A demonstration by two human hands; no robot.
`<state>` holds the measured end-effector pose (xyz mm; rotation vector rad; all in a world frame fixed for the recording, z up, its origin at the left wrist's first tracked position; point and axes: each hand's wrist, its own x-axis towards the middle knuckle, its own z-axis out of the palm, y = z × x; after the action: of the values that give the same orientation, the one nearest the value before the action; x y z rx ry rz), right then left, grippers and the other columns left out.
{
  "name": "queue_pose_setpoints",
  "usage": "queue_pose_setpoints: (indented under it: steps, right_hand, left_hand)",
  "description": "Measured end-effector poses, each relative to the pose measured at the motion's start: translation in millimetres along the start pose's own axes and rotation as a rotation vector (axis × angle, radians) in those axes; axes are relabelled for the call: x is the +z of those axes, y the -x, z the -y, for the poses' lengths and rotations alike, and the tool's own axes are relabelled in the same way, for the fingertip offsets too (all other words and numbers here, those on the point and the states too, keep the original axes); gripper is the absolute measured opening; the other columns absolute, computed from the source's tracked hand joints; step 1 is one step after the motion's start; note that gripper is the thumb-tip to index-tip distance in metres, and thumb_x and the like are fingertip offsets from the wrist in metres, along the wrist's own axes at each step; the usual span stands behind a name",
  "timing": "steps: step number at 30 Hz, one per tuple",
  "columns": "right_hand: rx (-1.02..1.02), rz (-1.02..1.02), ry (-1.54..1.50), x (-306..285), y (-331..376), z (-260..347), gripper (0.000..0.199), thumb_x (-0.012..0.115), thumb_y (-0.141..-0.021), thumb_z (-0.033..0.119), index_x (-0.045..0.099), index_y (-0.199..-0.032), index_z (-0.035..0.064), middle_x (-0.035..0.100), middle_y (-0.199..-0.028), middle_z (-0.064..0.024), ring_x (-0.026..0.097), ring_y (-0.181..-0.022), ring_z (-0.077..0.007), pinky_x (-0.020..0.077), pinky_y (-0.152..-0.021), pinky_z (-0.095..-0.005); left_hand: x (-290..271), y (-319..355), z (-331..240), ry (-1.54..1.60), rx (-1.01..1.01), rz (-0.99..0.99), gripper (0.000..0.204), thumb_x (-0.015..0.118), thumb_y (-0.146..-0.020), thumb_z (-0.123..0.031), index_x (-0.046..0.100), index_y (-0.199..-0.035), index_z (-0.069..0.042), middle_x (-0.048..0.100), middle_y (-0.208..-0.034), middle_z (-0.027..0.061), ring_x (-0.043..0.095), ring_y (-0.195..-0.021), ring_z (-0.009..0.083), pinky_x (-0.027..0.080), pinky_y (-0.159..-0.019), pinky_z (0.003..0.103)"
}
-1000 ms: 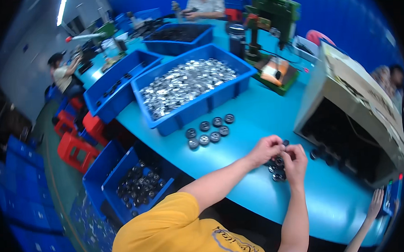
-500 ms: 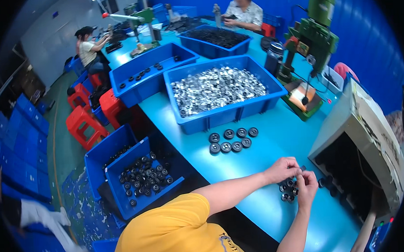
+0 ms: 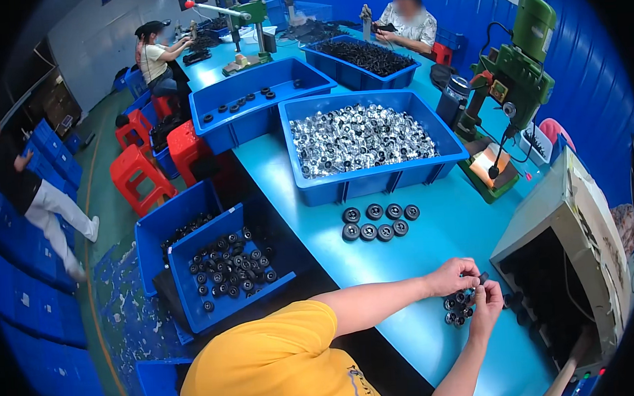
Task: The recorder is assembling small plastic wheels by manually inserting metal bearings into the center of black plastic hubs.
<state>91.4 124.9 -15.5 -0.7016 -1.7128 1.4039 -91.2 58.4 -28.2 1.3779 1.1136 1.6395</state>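
Note:
My left hand [image 3: 453, 277] and my right hand [image 3: 488, 309] meet above the near right part of the turquoise table. Both have their fingertips pinched on a small black wheel part [image 3: 484, 278], seen edge-on and mostly hidden by the fingers. Just beneath them is a cluster of small dark wheel hubs with shiny centres [image 3: 457, 308]. Farther up the table lie several black wheels [image 3: 385, 232] in two short rows.
Behind the wheels stands a blue bin [image 3: 374, 188] of shiny hubs. A green press [image 3: 515, 80] and an open-fronted box [image 3: 584, 234] are at right; another person's forearm [image 3: 573, 364] reaches into it. Lower left, a blue bin [image 3: 194, 315] holds wheels. A person [image 3: 37, 191] walks at far left.
The view has shifted slightly, so the table things appear farther right. My hands stay together on the black part. The walking person at left has moved farther away.

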Motion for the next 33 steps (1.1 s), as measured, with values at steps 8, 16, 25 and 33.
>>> queue_pose_setpoints:
  steps: [8,16,25,33]
  right_hand:
    - [-0.06,-0.018,0.111,-0.1,-0.2,0.5,0.014,0.072,-0.103,0.01,0.061,-0.095,0.0061,0.053,-0.088,0.0049,0.05,-0.072,-0.0036,0.0415,-0.06,-0.0214]
    - [-0.158,-0.032,0.213,7.4,0.5,11.2,0.013,0.076,-0.095,0.002,0.063,-0.091,0.0021,0.052,-0.091,0.0006,0.05,-0.074,-0.0073,0.0402,-0.065,-0.0235]
    - [-0.187,-0.053,0.273,14.0,4.6,23.2,0.011,0.076,-0.091,-0.001,0.065,-0.09,0.0013,0.054,-0.089,-0.0023,0.052,-0.075,-0.0106,0.0423,-0.065,-0.0265]
    - [-0.227,-0.071,0.305,12.2,6.3,23.5,0.01,0.076,-0.091,-0.001,0.066,-0.091,0.0013,0.056,-0.088,-0.0032,0.055,-0.074,-0.0116,0.0437,-0.064,-0.0271]
  left_hand:
    - [-0.4,1.4,-5.9,-0.071,0.075,-0.011,0.024,0.076,-0.099,-0.029,0.069,-0.099,-0.005,0.061,-0.11,0.0062,0.06,-0.093,0.0133,0.05,-0.076,0.029]
    - [-2.3,-2.4,6.4,0.395,-0.127,0.134,0.013,0.073,-0.102,-0.014,0.068,-0.099,-0.002,0.06,-0.119,0.0071,0.065,-0.09,0.0132,0.061,-0.077,0.029]
    - [-6.4,-0.4,-2.1,0.338,-0.067,0.11,0.018,0.077,-0.1,-0.017,0.068,-0.095,-0.002,0.059,-0.113,0.0046,0.065,-0.091,0.0131,0.059,-0.075,0.028]
    - [-3.3,0.2,-6.2,0.41,-0.08,0.126,0.02,0.076,-0.102,-0.021,0.07,-0.095,-0.003,0.06,-0.11,0.0035,0.064,-0.088,0.0123,0.056,-0.073,0.028]
